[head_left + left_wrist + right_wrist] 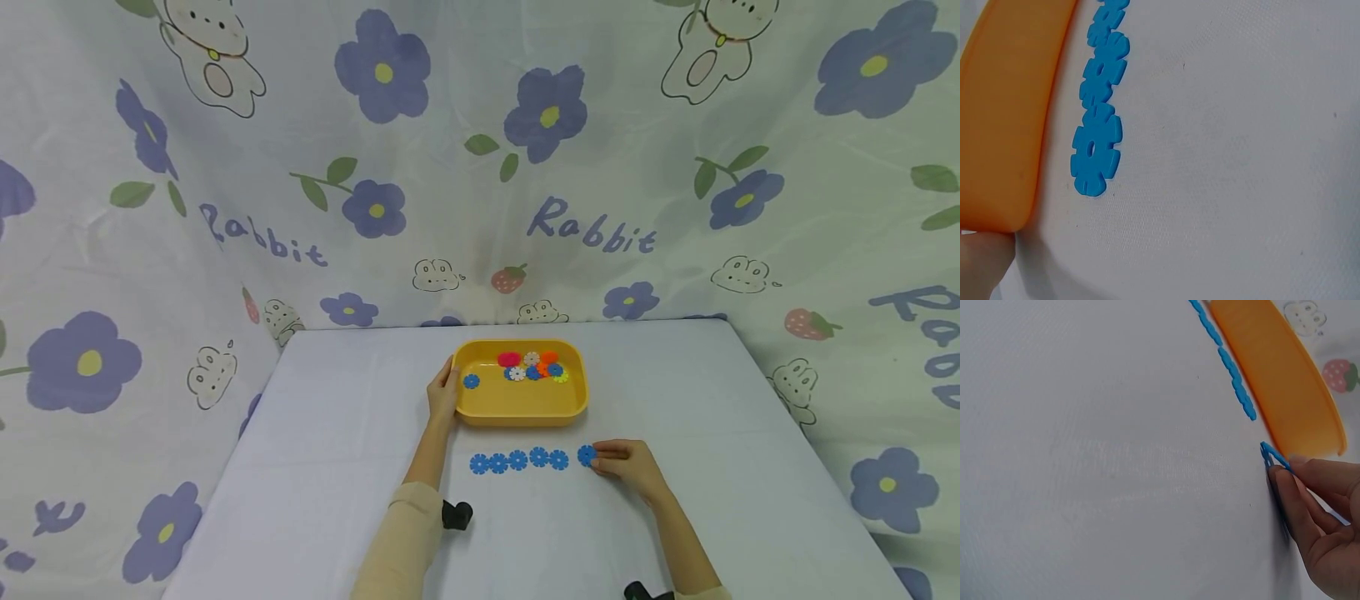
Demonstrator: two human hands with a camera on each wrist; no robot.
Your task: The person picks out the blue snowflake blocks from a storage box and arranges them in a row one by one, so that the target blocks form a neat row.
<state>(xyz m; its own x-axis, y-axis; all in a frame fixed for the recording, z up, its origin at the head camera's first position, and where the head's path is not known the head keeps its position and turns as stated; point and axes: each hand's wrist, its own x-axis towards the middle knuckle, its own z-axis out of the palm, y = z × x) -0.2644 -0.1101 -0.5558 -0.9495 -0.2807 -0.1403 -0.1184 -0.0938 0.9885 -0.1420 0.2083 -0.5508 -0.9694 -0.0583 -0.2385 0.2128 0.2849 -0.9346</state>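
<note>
My right hand (628, 468) pinches a blue snowflake-shaped plastic disc (587, 456) between thumb and fingers; in the right wrist view the disc (1277, 455) tilts up from the tabletop. To its left, several matching blue discs (518, 460) lie flat in a row along the front of a yellow tray (517, 409). My left hand (443, 392) holds the tray by its left end, the thumb (985, 259) showing at a corner in the left wrist view. One blue disc (471, 381) lies by itself inside the tray, near that hand.
At the tray's back right sits a loose pile of discs in several colours, among them pink discs (509, 359), a white disc (517, 373) and an orange disc (550, 357). The white table (300, 500) meets a flower-and-rabbit print curtain (465, 167) at the back and sides.
</note>
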